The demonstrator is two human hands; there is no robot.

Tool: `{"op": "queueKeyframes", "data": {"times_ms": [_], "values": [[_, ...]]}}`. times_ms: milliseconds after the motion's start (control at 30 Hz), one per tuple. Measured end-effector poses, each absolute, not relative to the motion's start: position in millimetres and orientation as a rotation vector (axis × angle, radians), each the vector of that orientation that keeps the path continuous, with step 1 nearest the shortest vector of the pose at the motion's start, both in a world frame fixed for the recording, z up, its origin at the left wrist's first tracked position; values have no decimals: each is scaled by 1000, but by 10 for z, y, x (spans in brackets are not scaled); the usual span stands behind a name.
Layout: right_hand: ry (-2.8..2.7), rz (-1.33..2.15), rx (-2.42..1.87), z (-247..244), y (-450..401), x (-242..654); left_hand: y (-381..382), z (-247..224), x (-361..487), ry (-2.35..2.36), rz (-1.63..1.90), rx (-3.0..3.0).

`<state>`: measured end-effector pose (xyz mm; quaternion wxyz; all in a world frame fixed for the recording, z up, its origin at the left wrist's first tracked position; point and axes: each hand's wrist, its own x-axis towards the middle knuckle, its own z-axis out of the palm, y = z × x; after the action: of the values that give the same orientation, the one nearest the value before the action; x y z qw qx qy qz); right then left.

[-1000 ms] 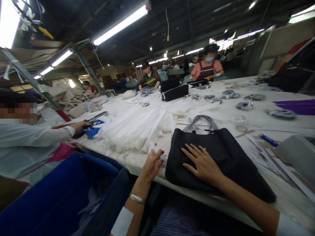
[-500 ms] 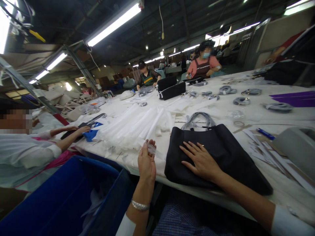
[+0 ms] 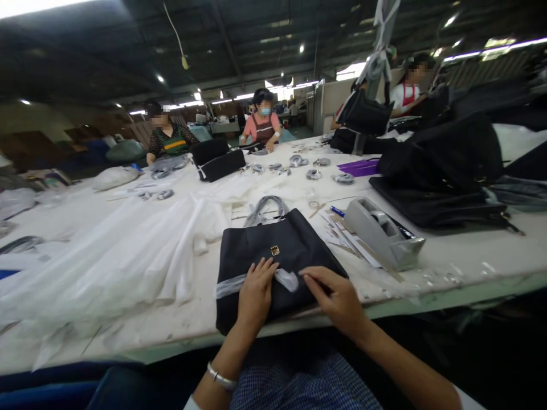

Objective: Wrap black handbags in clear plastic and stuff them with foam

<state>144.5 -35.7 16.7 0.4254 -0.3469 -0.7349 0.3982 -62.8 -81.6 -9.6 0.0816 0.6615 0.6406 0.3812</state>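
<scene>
A black handbag (image 3: 294,236) lies flat at the table's edge before me, with a gold clasp (image 3: 274,250) on its front and grey plastic-wrapped handles (image 3: 267,208) pointing away. Across its lower front runs a translucent white strip (image 3: 231,286). My left hand (image 3: 256,290) lies on the bag over this strip, fingers stretched out. On the right, my right hand (image 3: 337,296) is closed in a pinch just beside the strip's free end (image 3: 288,280). Whether its fingertips hold that end or something small is too fine to make out.
White wrapping sheets (image 3: 141,250) spread over the left of the table. A grey tape dispenser (image 3: 384,233), paper strips (image 3: 346,236) and a blue pen (image 3: 337,211) lie right of the bag. Black bags (image 3: 444,165) are piled beyond. Two co-workers (image 3: 261,122) (image 3: 168,134) stand across the table.
The view has turned right. My left hand has moved from beside the bag onto it; my right hand has gone from lying flat to pinching. The clasp and a white strip now show on the bag.
</scene>
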Motion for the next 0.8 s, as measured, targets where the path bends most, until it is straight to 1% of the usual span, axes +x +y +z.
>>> {"op": "queueKeyframes", "data": {"times_ms": [67, 133, 233, 367, 500, 733, 800], "values": [[-1438, 1244, -1039, 161, -408, 1789, -797, -102, -612, 1934, 1033, 2072], [-1117, 1465, -1064, 130, -382, 2048, -781, -106, -599, 1952, 991, 2115], [-961, 1675, -979, 67, -269, 2255, -761, -107, -595, 1977, 986, 2118], [-837, 1742, -987, 16, -104, 2277, -752, -96, -606, 1987, 1008, 2096], [-828, 1579, -1057, 1, 87, 2154, -759, -93, -617, 1967, 1022, 2100], [-1042, 1193, -1182, 74, 396, 2051, -772, -84, -630, 1959, 1011, 2116], [-1204, 1032, -1203, 158, 474, 2120, -771, -84, -634, 1957, 1014, 2119]]}}
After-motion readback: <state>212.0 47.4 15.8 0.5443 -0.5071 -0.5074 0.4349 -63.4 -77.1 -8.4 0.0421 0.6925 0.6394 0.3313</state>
